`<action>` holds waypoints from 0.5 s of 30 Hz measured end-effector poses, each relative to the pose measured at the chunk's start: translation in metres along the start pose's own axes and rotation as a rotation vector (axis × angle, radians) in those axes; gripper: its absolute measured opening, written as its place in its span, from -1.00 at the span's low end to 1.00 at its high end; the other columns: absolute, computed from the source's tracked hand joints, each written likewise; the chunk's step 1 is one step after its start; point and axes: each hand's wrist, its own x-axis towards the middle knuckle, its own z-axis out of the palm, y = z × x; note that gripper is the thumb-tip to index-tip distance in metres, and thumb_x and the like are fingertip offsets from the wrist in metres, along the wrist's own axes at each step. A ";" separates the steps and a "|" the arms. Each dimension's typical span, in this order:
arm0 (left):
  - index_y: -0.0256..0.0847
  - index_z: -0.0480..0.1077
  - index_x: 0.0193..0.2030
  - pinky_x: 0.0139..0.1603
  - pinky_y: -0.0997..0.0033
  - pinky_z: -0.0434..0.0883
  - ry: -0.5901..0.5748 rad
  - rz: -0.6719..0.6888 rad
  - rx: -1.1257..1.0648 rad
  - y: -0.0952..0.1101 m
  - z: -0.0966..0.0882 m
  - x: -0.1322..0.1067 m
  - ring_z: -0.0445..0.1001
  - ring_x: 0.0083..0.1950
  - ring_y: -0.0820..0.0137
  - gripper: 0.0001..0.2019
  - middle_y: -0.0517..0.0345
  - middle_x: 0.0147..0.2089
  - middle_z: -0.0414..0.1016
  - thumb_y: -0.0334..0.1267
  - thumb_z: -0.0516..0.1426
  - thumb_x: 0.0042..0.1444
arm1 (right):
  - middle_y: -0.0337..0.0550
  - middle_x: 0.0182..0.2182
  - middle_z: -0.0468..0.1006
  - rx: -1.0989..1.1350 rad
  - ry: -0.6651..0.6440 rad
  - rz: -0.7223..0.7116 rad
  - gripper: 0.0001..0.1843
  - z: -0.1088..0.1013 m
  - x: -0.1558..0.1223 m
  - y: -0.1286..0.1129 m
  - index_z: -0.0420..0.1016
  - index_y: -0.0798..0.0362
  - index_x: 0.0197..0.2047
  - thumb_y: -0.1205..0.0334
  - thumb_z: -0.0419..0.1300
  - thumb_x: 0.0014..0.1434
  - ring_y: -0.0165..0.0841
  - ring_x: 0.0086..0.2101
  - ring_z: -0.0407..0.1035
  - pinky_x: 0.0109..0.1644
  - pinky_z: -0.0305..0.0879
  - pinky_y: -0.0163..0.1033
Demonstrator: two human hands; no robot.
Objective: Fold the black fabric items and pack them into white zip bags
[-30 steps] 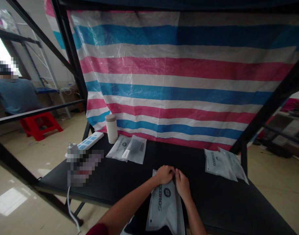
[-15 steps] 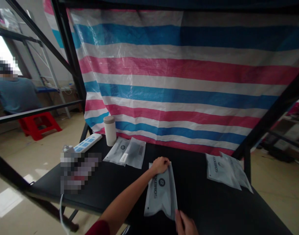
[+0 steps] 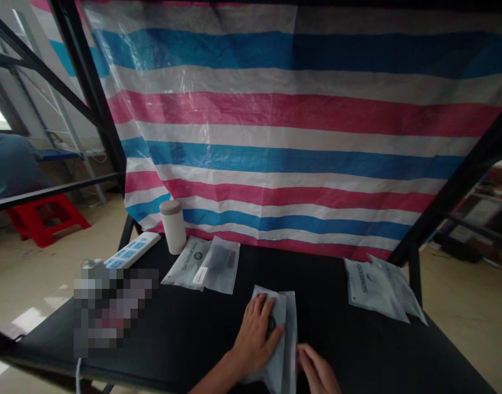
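Observation:
A grey zip pouch [image 3: 284, 312] with a dark round logo lies flat on the black table [image 3: 201, 323] near the front edge. My left hand [image 3: 255, 334] rests flat on top of it, fingers spread over the logo. My right hand [image 3: 316, 369] is at the pouch's lower right edge, fingers together against the side of the pouch; whether it grips it is unclear.
Two pouches [image 3: 203, 264] lie at the back left next to a white cylinder [image 3: 173, 226] and a power strip [image 3: 131, 249]. More pouches [image 3: 378, 287] lie at the right. A striped tarp [image 3: 300, 137] hangs behind. A person in blue [image 3: 12, 164] sits far left by a red stool [image 3: 41, 216].
Both hands left the pouch's top edge. My left hand came down flat onto the pouch; my right hand slid to its lower right edge. The view shifted right.

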 end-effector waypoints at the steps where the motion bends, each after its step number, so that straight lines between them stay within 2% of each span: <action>1: -0.18 0.06 0.39 0.38 -0.09 0.17 -0.001 -0.008 -0.025 -0.006 0.002 0.002 0.10 0.41 0.08 -0.43 -0.14 0.39 0.12 0.04 -0.06 0.34 | -0.06 -0.41 0.62 -0.013 -0.031 -0.014 -0.28 -0.002 0.009 -0.002 0.59 -0.02 -0.29 -0.48 -0.04 0.08 -0.19 -0.33 0.51 -0.18 0.42 -0.25; 4: -0.21 0.09 0.38 0.38 -0.04 0.20 0.014 -0.023 -0.069 -0.020 0.006 0.023 0.15 0.40 0.11 -0.43 -0.14 0.37 0.17 0.05 -0.08 0.35 | 0.02 -0.28 0.64 -0.051 -0.053 -0.003 -0.29 -0.004 0.046 -0.011 0.62 0.03 -0.20 -0.44 0.05 0.04 -0.09 -0.21 0.52 -0.13 0.43 -0.16; 11: -0.30 0.12 0.37 0.42 -0.02 0.13 0.029 -0.022 -0.025 -0.042 0.020 0.089 0.10 0.43 0.14 -0.41 -0.17 0.38 0.16 0.05 -0.14 0.36 | 0.06 -0.19 0.65 -0.165 -0.125 -0.037 -0.43 -0.006 0.146 -0.034 0.63 0.06 -0.17 -0.23 0.28 -0.07 0.05 -0.05 0.48 -0.02 0.39 -0.08; 15: -0.28 0.01 0.41 0.43 -0.07 0.08 0.057 -0.032 0.017 -0.054 0.027 0.103 0.05 0.45 0.15 -0.40 -0.16 0.42 0.11 0.03 -0.12 0.36 | 0.02 -0.16 0.64 -0.027 -0.162 0.071 -0.42 -0.017 0.180 -0.040 0.59 0.11 -0.08 -0.08 0.29 -0.11 0.04 -0.07 0.49 -0.07 0.41 -0.05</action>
